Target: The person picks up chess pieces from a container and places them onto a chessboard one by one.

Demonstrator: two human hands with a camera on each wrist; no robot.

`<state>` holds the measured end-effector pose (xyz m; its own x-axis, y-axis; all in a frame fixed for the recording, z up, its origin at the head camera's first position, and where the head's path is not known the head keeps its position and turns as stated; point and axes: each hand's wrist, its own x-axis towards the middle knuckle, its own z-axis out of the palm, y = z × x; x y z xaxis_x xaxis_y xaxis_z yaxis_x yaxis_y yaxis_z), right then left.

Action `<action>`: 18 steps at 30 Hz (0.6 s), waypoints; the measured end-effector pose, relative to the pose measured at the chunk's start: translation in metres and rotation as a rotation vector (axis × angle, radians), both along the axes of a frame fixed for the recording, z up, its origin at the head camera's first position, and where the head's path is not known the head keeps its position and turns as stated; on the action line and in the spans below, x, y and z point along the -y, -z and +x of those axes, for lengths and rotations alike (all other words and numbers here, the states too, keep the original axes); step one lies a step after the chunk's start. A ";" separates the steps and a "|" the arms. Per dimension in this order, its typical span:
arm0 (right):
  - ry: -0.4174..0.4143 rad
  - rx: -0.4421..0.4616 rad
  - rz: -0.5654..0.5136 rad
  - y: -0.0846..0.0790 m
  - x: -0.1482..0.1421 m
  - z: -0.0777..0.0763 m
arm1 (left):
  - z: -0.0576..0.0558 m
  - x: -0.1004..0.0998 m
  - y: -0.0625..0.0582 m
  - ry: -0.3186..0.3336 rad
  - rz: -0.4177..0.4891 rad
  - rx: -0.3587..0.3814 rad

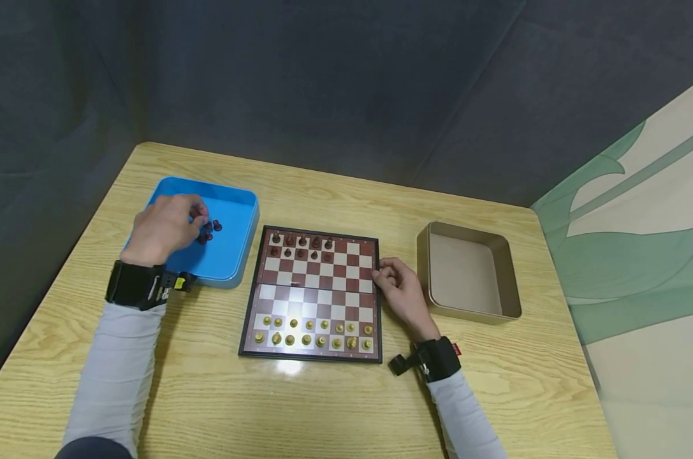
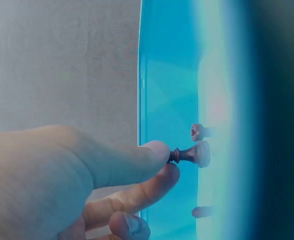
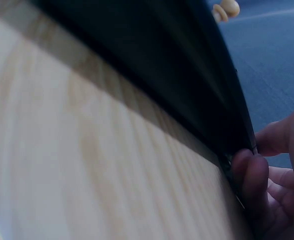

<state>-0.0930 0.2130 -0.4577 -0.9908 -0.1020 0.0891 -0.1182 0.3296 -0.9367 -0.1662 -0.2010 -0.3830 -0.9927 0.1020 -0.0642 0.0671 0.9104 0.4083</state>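
My left hand (image 1: 165,226) is over the blue tray (image 1: 248,239), pinching a dark chess piece (image 2: 189,154) by its top between thumb and fingertip, with the wider base pointing away from the hand. A few other dark chess pieces (image 1: 217,225) lie on the tray floor. At the right edge of the chessboard (image 1: 346,298), my right hand (image 1: 403,293) grips the black rim, thumb at the top and curled fingers against the side. Dark pieces (image 1: 315,243) occupy part of two far rows of the board; gold pieces (image 1: 306,339) line the two near rows.
To the right of the board stands an open tan metal box (image 1: 466,271), close to my right hand. Everything rests on a light wooden table (image 1: 323,414). A dark curtain (image 1: 335,89) hangs behind the table's far edge.
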 end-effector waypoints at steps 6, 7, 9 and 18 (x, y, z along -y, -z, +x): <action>0.008 0.001 0.021 0.017 -0.006 -0.005 | 0.000 -0.001 -0.002 0.004 -0.001 -0.015; 0.012 0.003 0.027 0.018 -0.006 -0.005 | 0.000 -0.001 -0.002 0.004 -0.001 -0.016; 0.019 0.006 0.039 0.019 -0.007 -0.005 | 0.000 -0.001 -0.002 0.004 -0.001 -0.021; 0.030 -0.001 0.041 0.019 -0.006 -0.004 | 0.000 -0.002 -0.003 0.021 -0.004 -0.089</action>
